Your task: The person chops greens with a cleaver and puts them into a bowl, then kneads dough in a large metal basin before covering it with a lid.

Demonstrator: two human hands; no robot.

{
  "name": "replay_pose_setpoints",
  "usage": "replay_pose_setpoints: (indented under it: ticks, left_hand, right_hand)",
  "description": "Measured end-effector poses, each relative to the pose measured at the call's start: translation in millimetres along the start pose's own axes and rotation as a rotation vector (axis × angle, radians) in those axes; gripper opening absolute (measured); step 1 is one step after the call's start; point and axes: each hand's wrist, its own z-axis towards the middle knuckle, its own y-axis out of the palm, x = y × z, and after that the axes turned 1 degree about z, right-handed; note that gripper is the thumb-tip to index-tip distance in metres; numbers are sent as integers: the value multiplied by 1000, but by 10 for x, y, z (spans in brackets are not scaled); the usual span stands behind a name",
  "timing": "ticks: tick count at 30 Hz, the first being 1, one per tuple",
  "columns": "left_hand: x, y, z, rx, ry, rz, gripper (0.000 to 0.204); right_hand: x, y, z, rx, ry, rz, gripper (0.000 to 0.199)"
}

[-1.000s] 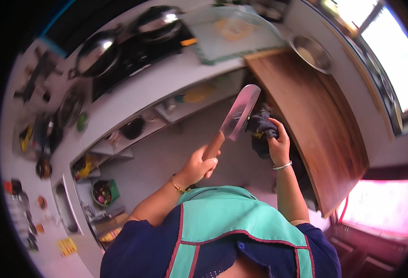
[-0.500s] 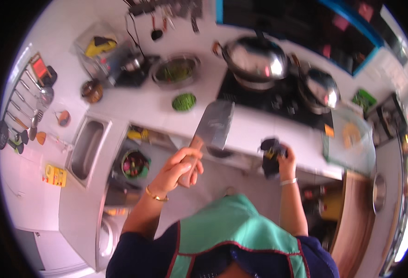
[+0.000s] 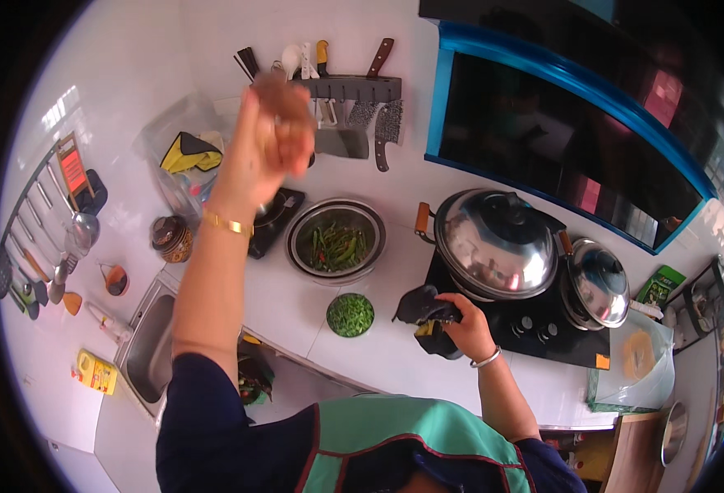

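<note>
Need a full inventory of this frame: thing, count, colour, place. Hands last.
cleaver: 1, steel, at the wall knife rack
knife rack: 1, grey, on the wall, holding several tools
steel bowl of chillies: 1, silver with green, counter centre
small bowl of chopped greens: 1, green, counter, in front of the steel bowl
lidded wok: 1, steel, on the stove
lidded pot: 1, steel, right of the wok
sink: 1, steel, lower left
dark cloth: 1, black, counter by the stove
left hand: raised at the rack, blurred, by the cleaver's handle
right hand: gripping the dark cloth
</note>
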Motion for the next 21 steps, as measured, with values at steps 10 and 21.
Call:
replay_pose_setpoints:
  ticks: [10, 21]
  left_hand:
    - [81, -987, 2168, -111, -48, -30, 51]
    - [-98, -1591, 3356, -109, -2, -64, 47]
  right_hand:
    - [-778, 510, 1169, 64, -106, 76, 52]
    - [-1639, 186, 3793, 93, -484, -399, 63]
